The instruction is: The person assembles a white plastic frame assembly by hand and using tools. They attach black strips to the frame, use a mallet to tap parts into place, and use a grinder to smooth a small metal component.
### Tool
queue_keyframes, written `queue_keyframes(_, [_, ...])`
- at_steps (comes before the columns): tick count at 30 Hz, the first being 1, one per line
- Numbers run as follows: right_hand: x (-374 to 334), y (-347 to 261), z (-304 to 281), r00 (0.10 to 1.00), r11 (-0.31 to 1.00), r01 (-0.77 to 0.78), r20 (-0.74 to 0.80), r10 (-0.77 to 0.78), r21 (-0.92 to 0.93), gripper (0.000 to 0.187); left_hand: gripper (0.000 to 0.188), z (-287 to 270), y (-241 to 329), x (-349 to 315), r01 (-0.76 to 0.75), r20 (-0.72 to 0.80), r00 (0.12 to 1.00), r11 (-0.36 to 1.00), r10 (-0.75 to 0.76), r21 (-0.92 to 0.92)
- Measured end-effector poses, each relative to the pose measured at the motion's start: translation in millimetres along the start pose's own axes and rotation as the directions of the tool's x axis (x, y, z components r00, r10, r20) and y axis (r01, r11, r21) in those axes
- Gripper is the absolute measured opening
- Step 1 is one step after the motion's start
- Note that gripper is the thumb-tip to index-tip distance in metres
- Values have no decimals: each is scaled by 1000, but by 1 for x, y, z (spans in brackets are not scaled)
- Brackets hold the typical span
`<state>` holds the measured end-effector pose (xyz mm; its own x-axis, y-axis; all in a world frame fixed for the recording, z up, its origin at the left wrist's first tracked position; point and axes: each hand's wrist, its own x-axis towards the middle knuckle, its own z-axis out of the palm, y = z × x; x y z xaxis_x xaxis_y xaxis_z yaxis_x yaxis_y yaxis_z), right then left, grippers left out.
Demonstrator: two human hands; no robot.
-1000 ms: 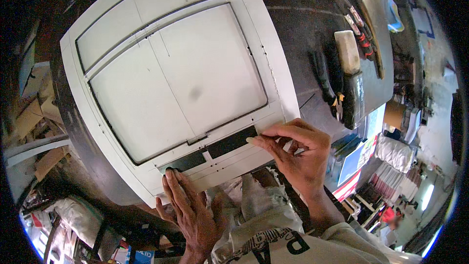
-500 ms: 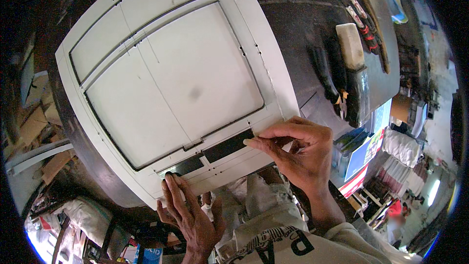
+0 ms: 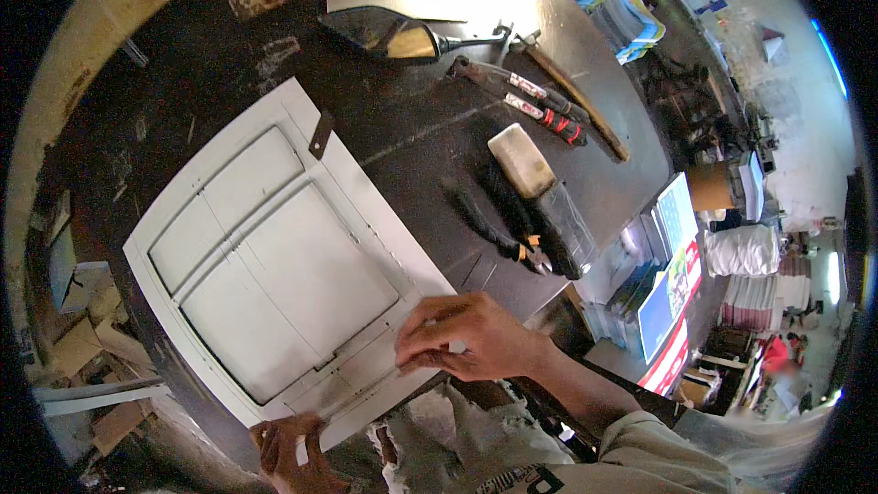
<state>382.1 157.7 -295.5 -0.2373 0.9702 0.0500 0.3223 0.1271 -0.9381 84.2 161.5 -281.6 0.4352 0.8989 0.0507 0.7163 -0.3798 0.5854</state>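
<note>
A white panel (image 3: 283, 284) with dark grooved outlines and thin pencil-like lines lies tilted on the dark table (image 3: 402, 183). My left hand (image 3: 294, 453) is at its near left corner, the bent fingers closed over the edge. Above the panel's near right part is my right hand (image 3: 466, 338), its thumb and fingers pinched together. Whatever may be between those fingertips is too small to tell. A dark metal tab (image 3: 320, 134) with a hole sits at the panel's far right edge.
To the right lie a whitish block (image 3: 521, 160), black-handled pliers (image 3: 498, 233), red-and-black tool handles (image 3: 540, 112) and a wooden-handled hammer (image 3: 581, 101). A vehicle mirror (image 3: 384, 34) is farther back. Stacks of printed sheets (image 3: 663, 302) stand beyond the table's right edge.
The panel appears smaller and lower, and more of the table's far side shows. My right hand has moved off the dark rectangle it touched; the dark rectangles no longer show. My left hand's fingers have bent.
</note>
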Motion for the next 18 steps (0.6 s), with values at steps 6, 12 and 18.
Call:
queue_keyframes(6, [3, -4, 7, 994, 993, 93, 45, -97, 76, 25, 22, -12, -21, -22, 103, 191, 980, 969, -60, -224])
queue_keyframes(12, [-27, -10, 10, 999, 799, -36, -33, 20, -601, 48, 22, -15, -13, -11, 256, -132, 953, 958, -273, -130])
queue_keyframes(18, [-19, 10, -22, 996, 719, 87, 44, -78, -690, 62, 24, 11, -15, 1, 28, -158, 987, 999, -31, -21])
